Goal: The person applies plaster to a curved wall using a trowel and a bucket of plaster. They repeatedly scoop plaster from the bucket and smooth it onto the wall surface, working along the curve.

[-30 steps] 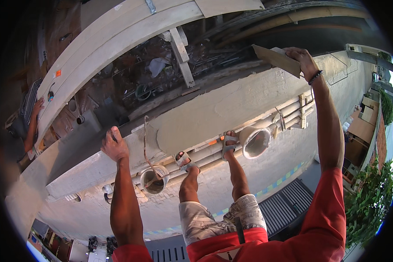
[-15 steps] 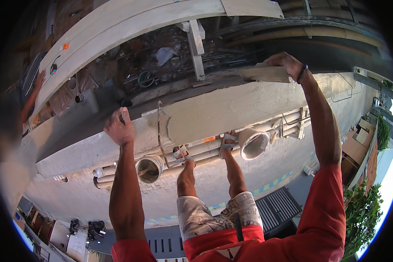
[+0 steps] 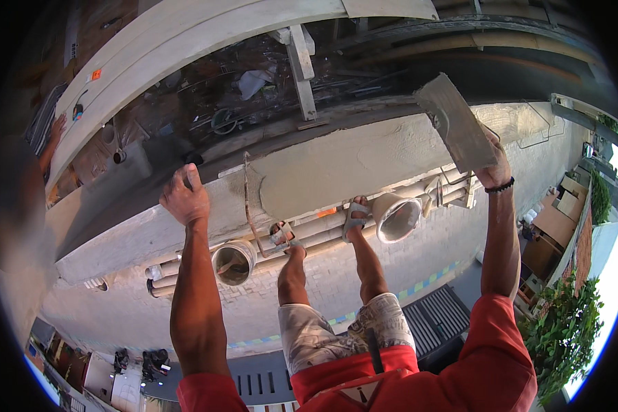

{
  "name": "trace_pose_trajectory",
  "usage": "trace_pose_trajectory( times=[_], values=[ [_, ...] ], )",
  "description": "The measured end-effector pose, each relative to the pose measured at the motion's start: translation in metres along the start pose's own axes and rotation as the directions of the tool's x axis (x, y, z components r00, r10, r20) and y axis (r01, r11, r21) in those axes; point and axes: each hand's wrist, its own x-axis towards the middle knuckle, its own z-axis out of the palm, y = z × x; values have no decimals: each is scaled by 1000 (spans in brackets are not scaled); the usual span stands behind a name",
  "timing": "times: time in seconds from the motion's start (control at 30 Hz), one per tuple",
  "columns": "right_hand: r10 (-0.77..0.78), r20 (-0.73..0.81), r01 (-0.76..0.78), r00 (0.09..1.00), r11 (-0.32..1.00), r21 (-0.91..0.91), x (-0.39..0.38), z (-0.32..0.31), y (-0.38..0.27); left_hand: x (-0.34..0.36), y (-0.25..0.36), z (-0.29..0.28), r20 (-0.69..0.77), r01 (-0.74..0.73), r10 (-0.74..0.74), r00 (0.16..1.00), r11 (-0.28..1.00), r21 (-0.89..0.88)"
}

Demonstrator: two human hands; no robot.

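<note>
In my right hand (image 3: 496, 165) is a plastering trowel (image 3: 458, 123), its flat metal blade smeared grey and tilted over the right part of a long concrete beam (image 3: 336, 165). A smooth, wet-looking coat of plaster covers the beam's middle. My left hand (image 3: 185, 196) is closed at the beam's far edge, left of the plaster; what its fingers grip is hidden. Between that hand and the plaster, a bent metal rod clamp (image 3: 248, 199) hangs over the beam. My sandalled feet (image 3: 354, 218) stand on the pipes or poles below.
Two buckets, one (image 3: 234, 264) left of my feet and another (image 3: 398, 218) to their right, sit along the poles (image 3: 316, 237). Beyond the beam, a wooden post (image 3: 302, 72) stands below pale boards (image 3: 206, 41). Another person's hand (image 3: 56, 130) rests at far left. Paving (image 3: 254, 312) lies below.
My right hand has drawn the trowel back from the beam's far edge toward me and turned it, so its broad blade now shows. The left hand has barely shifted.
</note>
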Motion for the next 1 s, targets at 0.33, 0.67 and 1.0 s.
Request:
trace_pose_trajectory(
  times=[0.33,0.67,1.0],
  values=[
    [-324,-362,193,874,915,-353,-79,9,126,2,-2,4,22,29,-29,999,999,38],
    [-639,-427,-84,639,494,-866,-44,21,199,6,-7,9,48,32,-35,998,997,64],
    [-343,-590,-223,731,697,-682,-150,5,237,5,-10,6,39,25,-30,999,991,133]
  ],
)
